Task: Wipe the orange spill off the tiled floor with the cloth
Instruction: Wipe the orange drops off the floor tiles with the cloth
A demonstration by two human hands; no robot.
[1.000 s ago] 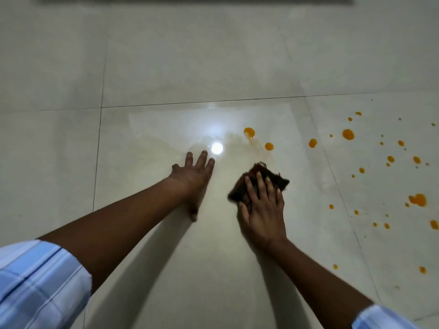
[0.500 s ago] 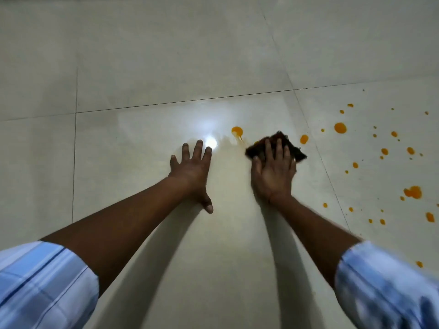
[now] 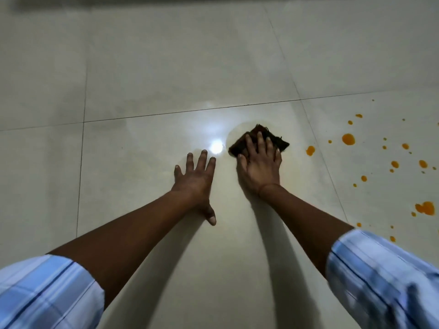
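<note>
We press the cloth (image 3: 238, 145) flat on the floor (image 3: 166, 67) under our right hand (image 3: 260, 167), its fingers (image 3: 260, 143) straight and slightly spread on top. Our left hand (image 3: 194, 184), left of the cloth, braces us with its fingers spread on the tile. The spill (image 3: 348, 139) lies as scattered drops right of the cloth. We should sweep right with even pressure, lifting the drops rather than smearing them.
</note>
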